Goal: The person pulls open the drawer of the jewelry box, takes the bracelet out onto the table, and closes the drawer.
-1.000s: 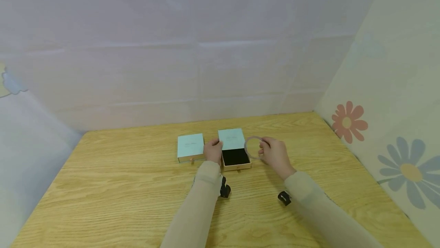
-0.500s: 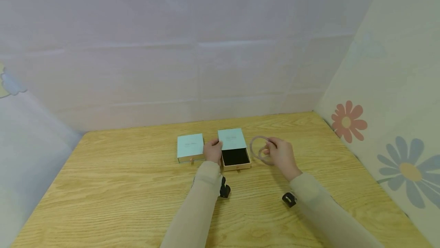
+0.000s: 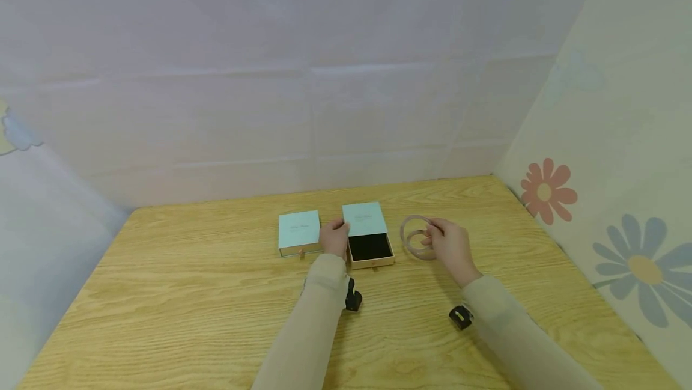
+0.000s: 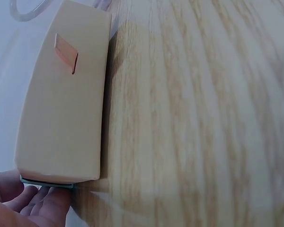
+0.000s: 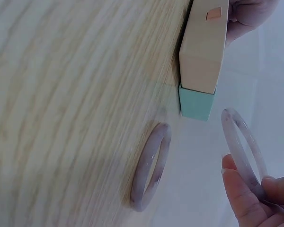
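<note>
My right hand (image 3: 452, 249) pinches a pale, translucent lilac bangle (image 5: 234, 146) between thumb and fingers, raised above the table to the right of the boxes. A second, similar bangle (image 5: 144, 163) lies on the wood below it, as the right wrist view shows. Against the left side of a mint-green drawer box (image 3: 365, 219) rests my left hand (image 3: 333, 238), gripping its sleeve with thumb and fingers. The drawer (image 3: 373, 262) of that box is pulled out towards me, showing a black lining. In the left wrist view a small pinkish pull tab (image 4: 66, 51) sticks out of its cream front.
Just left of my left hand stands another mint-green box (image 3: 300, 229), its drawer pushed in. Both are on a wood-grain table (image 3: 205, 294). A pale sheet (image 3: 313, 107) hangs behind it, and a sheet with printed flowers (image 3: 594, 210) borders the right side.
My right hand has moved to the right with its bangle, away from the pulled-out drawer. The second bangle has come into sight beneath it. My left hand and both boxes have stayed put.
</note>
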{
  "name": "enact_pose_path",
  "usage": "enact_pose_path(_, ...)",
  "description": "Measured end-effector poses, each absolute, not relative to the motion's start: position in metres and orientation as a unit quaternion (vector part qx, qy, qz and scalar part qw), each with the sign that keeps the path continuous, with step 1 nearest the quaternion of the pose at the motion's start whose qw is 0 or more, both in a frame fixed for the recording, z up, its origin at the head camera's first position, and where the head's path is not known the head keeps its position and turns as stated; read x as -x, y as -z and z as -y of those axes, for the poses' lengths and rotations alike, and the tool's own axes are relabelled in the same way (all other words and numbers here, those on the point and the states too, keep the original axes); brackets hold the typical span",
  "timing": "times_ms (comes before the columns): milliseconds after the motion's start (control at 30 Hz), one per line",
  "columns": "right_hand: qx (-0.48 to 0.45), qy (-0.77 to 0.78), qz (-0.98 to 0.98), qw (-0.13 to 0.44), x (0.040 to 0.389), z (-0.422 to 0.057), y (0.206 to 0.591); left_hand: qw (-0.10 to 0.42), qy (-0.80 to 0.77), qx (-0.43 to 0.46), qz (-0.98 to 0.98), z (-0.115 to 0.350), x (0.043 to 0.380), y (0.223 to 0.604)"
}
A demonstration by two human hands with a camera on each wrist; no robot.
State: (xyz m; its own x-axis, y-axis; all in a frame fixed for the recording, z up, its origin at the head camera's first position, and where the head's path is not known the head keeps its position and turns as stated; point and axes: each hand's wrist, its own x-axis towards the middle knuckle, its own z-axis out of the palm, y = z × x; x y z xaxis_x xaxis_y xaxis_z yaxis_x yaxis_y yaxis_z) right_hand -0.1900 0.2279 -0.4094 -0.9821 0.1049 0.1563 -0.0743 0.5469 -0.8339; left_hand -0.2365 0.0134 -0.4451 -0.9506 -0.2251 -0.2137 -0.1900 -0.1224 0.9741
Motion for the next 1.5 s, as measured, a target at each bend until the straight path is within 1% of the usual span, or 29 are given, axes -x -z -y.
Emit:
enact_pose_path(167,0.010,-0.467,0.879,0.097,0.188,-0.233,0.408,0.007,0.732,-0.152,0.664,-0.013,0.240,0.449)
enact_pose_path(333,0.014,-0.467,0.879,0.098,0.188,-0.235,0.410,0.013,0.736,-0.155,0.659,-0.012,0.242,0.451)
enact_pose_path(500,0.018,-0.468,0.877,0.110,0.189,-0.239,0.411,0.012,0.734,-0.157,0.661,-0.012,0.241,0.451)
enact_pose_path(800,0.034,-0.495,0.863,0.101,0.188,-0.244,0.410,0.011,0.732,-0.161,0.662,-0.013,0.241,0.448)
enact_pose_path(1133,0.029,-0.489,0.864,0.119,0.187,-0.252,0.412,0.012,0.734,-0.158,0.661,-0.013,0.242,0.451)
enact_pose_path(1500,0.039,-0.488,0.864,0.116,0.188,-0.259,0.417,0.014,0.733,-0.157,0.662,-0.014,0.241,0.450)
